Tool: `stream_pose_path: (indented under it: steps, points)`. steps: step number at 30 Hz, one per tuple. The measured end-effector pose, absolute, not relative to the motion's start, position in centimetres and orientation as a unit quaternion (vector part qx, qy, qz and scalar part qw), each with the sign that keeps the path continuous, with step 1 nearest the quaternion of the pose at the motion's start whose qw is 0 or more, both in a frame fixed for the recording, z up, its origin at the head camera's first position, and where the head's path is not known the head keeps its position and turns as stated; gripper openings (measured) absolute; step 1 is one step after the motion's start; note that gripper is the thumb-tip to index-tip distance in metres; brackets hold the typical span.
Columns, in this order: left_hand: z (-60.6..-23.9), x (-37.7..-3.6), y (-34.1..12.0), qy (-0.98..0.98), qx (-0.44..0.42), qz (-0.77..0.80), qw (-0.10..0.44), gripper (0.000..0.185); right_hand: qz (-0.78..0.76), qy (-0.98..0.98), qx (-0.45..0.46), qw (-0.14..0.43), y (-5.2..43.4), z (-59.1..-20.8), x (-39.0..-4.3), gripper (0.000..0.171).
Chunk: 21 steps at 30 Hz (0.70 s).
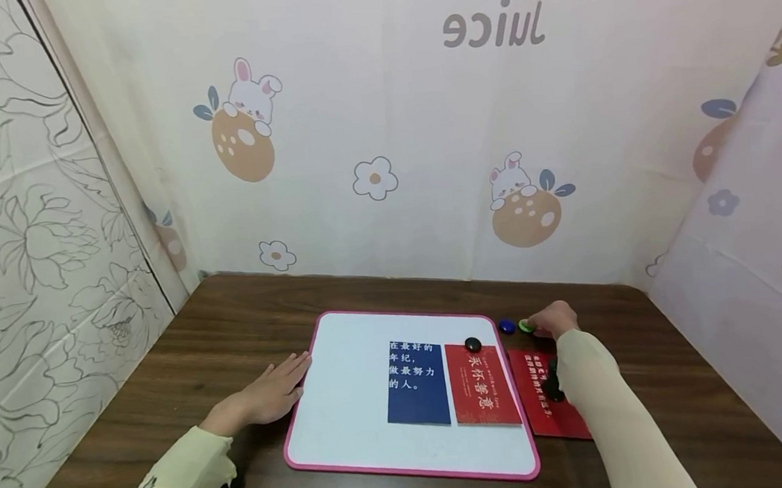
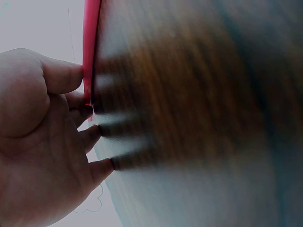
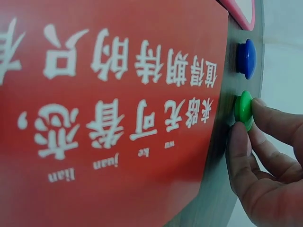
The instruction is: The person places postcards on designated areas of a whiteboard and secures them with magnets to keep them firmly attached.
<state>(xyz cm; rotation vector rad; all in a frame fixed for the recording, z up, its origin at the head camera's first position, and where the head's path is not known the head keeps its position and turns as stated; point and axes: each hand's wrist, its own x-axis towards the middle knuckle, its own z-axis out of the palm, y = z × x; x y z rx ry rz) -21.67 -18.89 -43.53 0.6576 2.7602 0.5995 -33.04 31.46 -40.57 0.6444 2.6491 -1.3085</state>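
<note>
Seen from the head camera: a dark wooden surface (image 1: 248,320) walled in by cartoon-printed cloth, carrying a white board (image 1: 353,395) with a pink rim. On the board, a blue card (image 1: 416,384) and a red card (image 1: 482,386) side by side, with a black magnet (image 1: 472,343) sitting at the red card's top edge. Off the board's right edge, a second red card (image 1: 542,403), partly covered by the right forearm. Just beyond that card, near the board's far right corner, a blue magnet (image 1: 506,326) and a green magnet (image 1: 525,326) close together on the wood. Right hand (image 1: 555,317) touching the green magnet, though too small here to read the fingers. Left hand (image 1: 272,389) flat on the wood, fingers straight and together, tips meeting the board's left rim. Shown only by the right wrist camera (image 3: 265,161): the grip itself, thumb and forefinger pinching the green magnet (image 3: 244,110) from either side, the magnet at the fingertips and resting on the wood; the blue magnet (image 3: 247,57) just beyond it, not touched; white lettering of the second red card (image 3: 109,109) filling most of the frame. Shown only by the left wrist camera, heavily blurred: left hand (image 2: 42,142) palm down, fingertips against the pink rim of the board (image 2: 91,42), holding nothing.
</note>
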Motion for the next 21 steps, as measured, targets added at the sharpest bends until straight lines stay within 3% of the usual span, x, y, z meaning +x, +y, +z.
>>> stream_pose_path:
  steps: [8, 16, 21]
  points:
    - [-42.9, -21.4, -18.8, 0.942, 0.233, 0.210, 0.123, 0.055, -0.468, 0.858, 0.202, 0.069, 32.2, -40.6, -32.9, 0.038]
    - [-43.0, -21.6, -18.8, 0.945, 0.220, 0.207, 0.126, 0.055, -0.539, 0.812, 0.211, 0.076, 32.5, -40.5, -33.2, 0.026]
    - [-43.1, -21.5, -18.8, 0.945, 0.217, 0.206, 0.129, 0.056, -0.542, 0.808, 0.214, 0.082, 32.3, -40.1, -33.1, 0.032]
